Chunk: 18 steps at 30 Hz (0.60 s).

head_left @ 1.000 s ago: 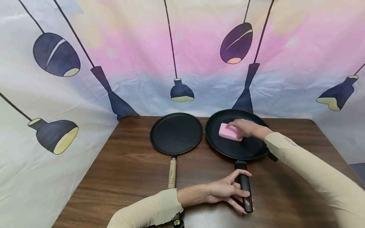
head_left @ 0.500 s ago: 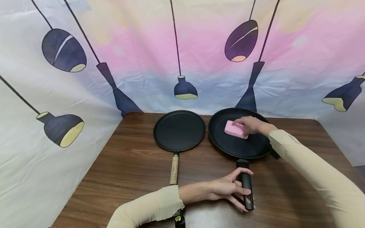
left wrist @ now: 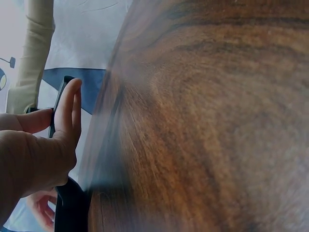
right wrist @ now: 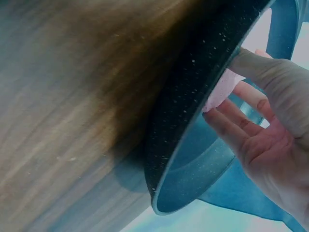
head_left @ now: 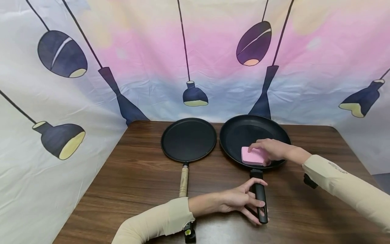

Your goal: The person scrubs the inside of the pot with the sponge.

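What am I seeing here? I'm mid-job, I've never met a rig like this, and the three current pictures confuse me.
There is no machine: these are a person's own left hand and right hand. The wide picture comes from a camera on the head, looking forward and down. The other two come from cameras on the wrists, each looking at its own hand, so the table appears turned sideways.

On the table are two dark pans: the flat pan, with a wooden handle, and, to its right, the deep pan, with a black handle. The left hand holds that black handle; the right hand grips a pink sponge inside the deep pan.
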Available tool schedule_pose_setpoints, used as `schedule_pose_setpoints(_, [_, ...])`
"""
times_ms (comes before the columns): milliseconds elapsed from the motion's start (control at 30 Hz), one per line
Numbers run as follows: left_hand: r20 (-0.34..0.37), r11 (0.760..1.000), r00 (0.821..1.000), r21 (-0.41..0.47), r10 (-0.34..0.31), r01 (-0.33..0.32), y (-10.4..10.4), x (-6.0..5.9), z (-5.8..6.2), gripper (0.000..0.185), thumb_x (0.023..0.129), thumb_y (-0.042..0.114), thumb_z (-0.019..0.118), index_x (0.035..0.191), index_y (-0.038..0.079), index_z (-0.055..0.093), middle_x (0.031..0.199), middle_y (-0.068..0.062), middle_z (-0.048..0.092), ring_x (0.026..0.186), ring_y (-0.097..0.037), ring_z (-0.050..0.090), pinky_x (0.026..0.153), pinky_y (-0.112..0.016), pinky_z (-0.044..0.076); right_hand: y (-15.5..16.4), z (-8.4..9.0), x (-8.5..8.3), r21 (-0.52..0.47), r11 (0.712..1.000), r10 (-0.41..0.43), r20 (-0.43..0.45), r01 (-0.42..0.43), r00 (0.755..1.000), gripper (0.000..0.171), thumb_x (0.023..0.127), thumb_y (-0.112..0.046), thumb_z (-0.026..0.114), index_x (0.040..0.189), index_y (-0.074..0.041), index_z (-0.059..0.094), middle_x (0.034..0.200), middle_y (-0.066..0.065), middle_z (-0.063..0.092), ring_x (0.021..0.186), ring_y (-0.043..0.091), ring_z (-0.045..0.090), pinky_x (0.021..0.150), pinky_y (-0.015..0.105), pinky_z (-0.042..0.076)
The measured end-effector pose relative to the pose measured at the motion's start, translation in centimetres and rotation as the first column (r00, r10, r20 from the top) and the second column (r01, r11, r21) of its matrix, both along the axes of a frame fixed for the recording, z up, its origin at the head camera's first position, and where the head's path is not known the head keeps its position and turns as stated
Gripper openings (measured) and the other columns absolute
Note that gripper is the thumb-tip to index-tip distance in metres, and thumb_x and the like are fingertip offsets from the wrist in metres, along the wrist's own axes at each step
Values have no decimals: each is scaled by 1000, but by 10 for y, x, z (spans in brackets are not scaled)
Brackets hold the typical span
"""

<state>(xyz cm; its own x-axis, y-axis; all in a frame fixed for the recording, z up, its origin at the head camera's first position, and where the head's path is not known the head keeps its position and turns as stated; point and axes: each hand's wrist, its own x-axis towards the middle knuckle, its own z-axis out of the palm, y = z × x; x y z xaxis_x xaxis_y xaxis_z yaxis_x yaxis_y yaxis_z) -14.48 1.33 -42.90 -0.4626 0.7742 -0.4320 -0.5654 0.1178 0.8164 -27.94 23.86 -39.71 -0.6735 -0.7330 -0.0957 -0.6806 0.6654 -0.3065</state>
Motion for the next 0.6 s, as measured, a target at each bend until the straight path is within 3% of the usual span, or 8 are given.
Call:
schedule_pose_setpoints(100, [13, 1000, 1000, -3, -2, 2, -1, 0, 0, 54, 103, 0, 55, 139, 39, 44, 104, -16, 65, 118, -54, 62, 96, -66, 54, -3, 1, -12, 27, 999, -45, -12, 45, 999, 64, 73, 8, 84, 128, -17, 65, 119, 15, 67, 86, 22, 58, 67, 31, 53])
schedule_pose_setpoints(267, [36, 1000, 999, 8, -7, 7, -2, 3, -2, 55, 104, 1, 54, 142, 39, 42, 106, -15, 64, 122, -55, 60, 99, -66, 52, -7, 0, -45, 80, 984, -159, -33, 162, 987, 64, 77, 8, 82, 134, -13, 62, 127, 24, 65, 93, 31, 61, 78, 45, 58])
schedule_pose_setpoints(433, [31, 1000, 999, 11, -7, 7, -2, 5, -3, 55, 105, 2, 54, 143, 40, 41, 104, -13, 63, 122, -56, 59, 99, -65, 52, -7, -4, -81, 107, 942, -319, -2, 317, 948, 65, 82, 10, 74, 140, -10, 56, 127, 29, 61, 93, 34, 57, 81, 48, 54])
schedule_pose_setpoints(600, [10, 1000, 1000, 13, 6, -6, 0, 3, 0, 56, 105, 1, 53, 145, 38, 40, 101, -13, 63, 122, -59, 56, 97, -66, 53, -10, 2, -92, 124, 911, -398, 26, 392, 917, 64, 82, 10, 73, 140, -11, 54, 131, 32, 56, 101, 39, 54, 87, 53, 54])
